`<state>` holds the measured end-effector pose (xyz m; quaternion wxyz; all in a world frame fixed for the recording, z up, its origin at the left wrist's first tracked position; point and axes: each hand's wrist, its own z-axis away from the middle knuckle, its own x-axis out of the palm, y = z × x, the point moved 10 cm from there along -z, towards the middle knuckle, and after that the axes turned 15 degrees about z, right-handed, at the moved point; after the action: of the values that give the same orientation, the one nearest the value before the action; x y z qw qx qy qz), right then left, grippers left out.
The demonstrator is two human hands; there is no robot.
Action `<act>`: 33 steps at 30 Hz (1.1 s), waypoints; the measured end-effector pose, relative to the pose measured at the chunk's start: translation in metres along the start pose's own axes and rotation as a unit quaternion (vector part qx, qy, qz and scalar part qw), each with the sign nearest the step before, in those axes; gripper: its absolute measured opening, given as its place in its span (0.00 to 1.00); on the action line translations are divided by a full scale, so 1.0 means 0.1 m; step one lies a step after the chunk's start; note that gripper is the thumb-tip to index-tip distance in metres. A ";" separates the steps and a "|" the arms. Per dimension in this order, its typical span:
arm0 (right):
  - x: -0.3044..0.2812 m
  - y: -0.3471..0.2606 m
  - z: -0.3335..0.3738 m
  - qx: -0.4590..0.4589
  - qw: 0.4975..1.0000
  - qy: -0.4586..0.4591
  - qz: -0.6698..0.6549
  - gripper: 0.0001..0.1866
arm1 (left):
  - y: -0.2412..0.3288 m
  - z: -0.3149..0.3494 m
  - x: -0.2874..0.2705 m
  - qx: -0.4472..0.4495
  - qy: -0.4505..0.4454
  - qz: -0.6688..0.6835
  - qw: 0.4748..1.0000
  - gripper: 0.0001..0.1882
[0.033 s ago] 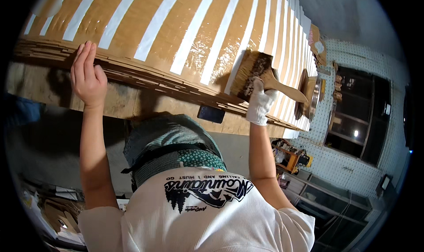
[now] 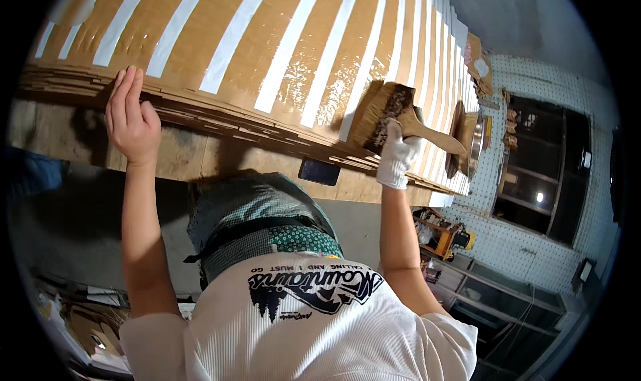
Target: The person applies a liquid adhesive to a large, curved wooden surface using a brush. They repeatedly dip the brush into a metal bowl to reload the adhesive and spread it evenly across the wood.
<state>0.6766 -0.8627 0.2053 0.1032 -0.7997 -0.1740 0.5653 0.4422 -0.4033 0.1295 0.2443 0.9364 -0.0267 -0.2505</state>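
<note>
In my gloved right hand (image 2: 398, 155) is a wide paste brush (image 2: 382, 115) with a wooden handle. Its bristles rest on the top of a stack of brown cardboard (image 2: 247, 94), near the front edge. White strips (image 2: 284, 64) run across the brown surface, which shines wet to the left of the brush. My bare left hand (image 2: 133, 121) lies against the stack's front edge at the left, fingers stretched out and nothing in them.
The stack lies on a wooden table (image 2: 180, 153), with a dark phone (image 2: 319, 172) at the near edge. A round metal bowl (image 2: 473, 144) stands beyond the brush handle. Shelving (image 2: 494, 291) and a dark window (image 2: 539, 167) are at the right.
My right hand has shifted slightly right with the brush. My left hand stays at about the same place on the stack's edge.
</note>
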 end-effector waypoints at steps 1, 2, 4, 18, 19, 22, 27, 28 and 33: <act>-0.11 0.24 -0.05 0.000 0.999 0.024 0.043 0.35 | 0.00 0.00 0.02 0.000 -0.001 0.005 1.000 0.23; -0.17 0.53 -0.15 0.021 0.995 0.001 0.098 0.40 | -0.01 0.01 0.03 0.001 -0.001 0.006 1.000 0.23; -0.27 0.34 -0.24 0.054 0.984 0.001 0.172 0.33 | -0.01 0.00 0.03 0.007 -0.002 0.010 1.000 0.23; 0.06 -1.27 0.46 -0.395 0.875 -0.050 0.276 0.24 | 0.07 -0.01 0.03 0.019 -0.018 0.025 0.999 0.23; -0.03 -1.28 0.47 -0.374 0.898 -0.098 0.209 0.23 | 0.04 0.00 0.02 0.012 -0.023 0.026 0.999 0.24; -0.16 -1.28 0.44 -0.426 0.883 -0.161 0.117 0.16 | 0.05 0.02 0.03 -0.012 -0.044 0.039 0.998 0.27; -0.39 -0.94 0.33 -0.407 0.903 -0.124 0.066 0.14 | 0.27 0.00 0.02 -0.075 -0.084 0.054 0.992 0.33; -0.47 -0.83 0.37 -0.394 0.912 -0.112 0.029 0.14 | 0.37 0.01 0.01 -0.086 -0.091 0.056 0.990 0.34; -1.00 -0.04 0.45 -0.324 0.930 -0.032 -0.173 0.09 | 0.55 0.72 0.03 -0.253 -0.070 0.253 0.931 0.28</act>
<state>0.6034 -0.9003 0.2782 -0.0710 -0.7289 -0.4862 0.4767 0.4138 -0.4845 0.0996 0.5256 0.7862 -0.2156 -0.2433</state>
